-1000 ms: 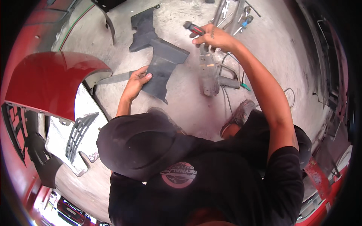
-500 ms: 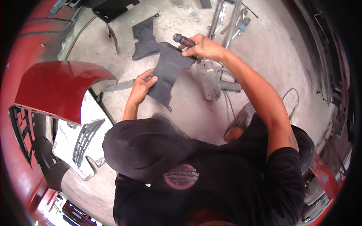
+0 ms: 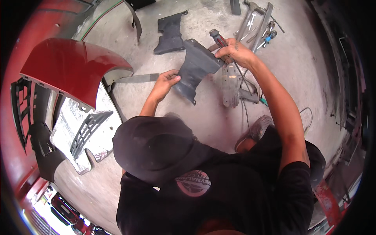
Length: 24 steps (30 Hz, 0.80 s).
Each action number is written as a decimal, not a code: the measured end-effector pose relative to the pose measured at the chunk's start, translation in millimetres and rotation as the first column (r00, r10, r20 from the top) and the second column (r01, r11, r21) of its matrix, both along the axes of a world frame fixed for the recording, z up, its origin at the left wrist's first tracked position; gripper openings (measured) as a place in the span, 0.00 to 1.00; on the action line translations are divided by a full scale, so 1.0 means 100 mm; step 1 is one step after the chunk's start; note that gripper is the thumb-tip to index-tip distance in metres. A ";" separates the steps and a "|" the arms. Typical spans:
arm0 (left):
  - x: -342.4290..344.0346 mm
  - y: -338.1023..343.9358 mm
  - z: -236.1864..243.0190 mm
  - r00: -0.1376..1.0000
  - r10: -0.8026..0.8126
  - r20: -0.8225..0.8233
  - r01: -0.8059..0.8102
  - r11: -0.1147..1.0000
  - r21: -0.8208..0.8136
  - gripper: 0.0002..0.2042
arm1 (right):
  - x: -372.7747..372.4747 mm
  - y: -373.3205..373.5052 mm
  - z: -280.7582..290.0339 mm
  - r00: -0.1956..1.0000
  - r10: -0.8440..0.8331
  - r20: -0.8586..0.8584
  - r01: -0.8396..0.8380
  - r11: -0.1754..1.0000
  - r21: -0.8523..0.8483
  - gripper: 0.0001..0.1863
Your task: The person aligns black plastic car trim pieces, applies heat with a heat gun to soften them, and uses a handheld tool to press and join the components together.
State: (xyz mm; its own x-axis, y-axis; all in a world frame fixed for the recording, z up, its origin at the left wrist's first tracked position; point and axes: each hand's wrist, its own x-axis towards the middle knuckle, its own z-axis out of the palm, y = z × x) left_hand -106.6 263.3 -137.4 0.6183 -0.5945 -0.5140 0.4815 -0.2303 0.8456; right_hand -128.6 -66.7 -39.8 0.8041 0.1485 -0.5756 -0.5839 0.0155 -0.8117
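A dark, curved plastic panel (image 3: 197, 64) is held up between my hands above the concrete floor. My left hand (image 3: 166, 84) pinches its near left edge, thumb on top. At the far right corner, my right hand (image 3: 235, 53) grips the panel with thumb and fingers. That same hand also holds a screwdriver (image 3: 218, 38) by its black-and-red handle, the butt pointing up and left. The shaft is hidden behind the hand. Just beyond the panel lies a second dark plastic piece (image 3: 171, 32) of similar shape, flat on the floor.
To the left stands a glossy red car fender (image 3: 74, 70), with a white panel (image 3: 64, 135) and a black slotted grille piece (image 3: 89, 131) beside it. Wrenches and a blue-handled tool (image 3: 268, 39) lie far right, near metal bars and a hammer (image 3: 254, 7). A cable (image 3: 244, 111) trails below.
The view has shifted, so most things sit further right or lower. The panel stays in both hands and is slightly turned; the screwdriver remains in my right hand.
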 end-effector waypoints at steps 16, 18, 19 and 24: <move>0.00 0.03 0.18 0.905 -0.138 -0.403 -0.080 0.873 -0.480 0.20 | 0.09 0.23 0.16 0.965 -0.051 0.257 0.081 0.991 -0.104 0.22; -0.02 -0.02 0.23 0.887 -0.113 -0.448 -0.138 0.861 -0.490 0.21 | 0.15 0.21 -0.01 0.957 0.060 0.283 0.011 0.970 -0.243 0.18; -0.04 -0.05 0.26 0.867 -0.081 -0.492 -0.201 0.847 -0.492 0.22 | 0.18 0.20 -0.01 0.959 0.054 0.280 0.018 0.969 -0.247 0.18; -0.04 -0.14 0.49 0.861 -0.033 -0.508 -0.252 0.839 -0.482 0.23 | 0.20 0.13 -0.12 0.935 -0.029 0.354 0.161 0.923 -0.350 0.14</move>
State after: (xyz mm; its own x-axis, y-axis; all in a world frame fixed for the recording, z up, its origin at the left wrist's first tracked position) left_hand -110.5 249.1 -88.0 0.4553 -0.7982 -0.3944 0.8462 0.2501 0.4706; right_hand -109.1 -53.5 -51.9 0.9579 -0.1072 -0.2663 -0.2861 -0.2802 -0.9163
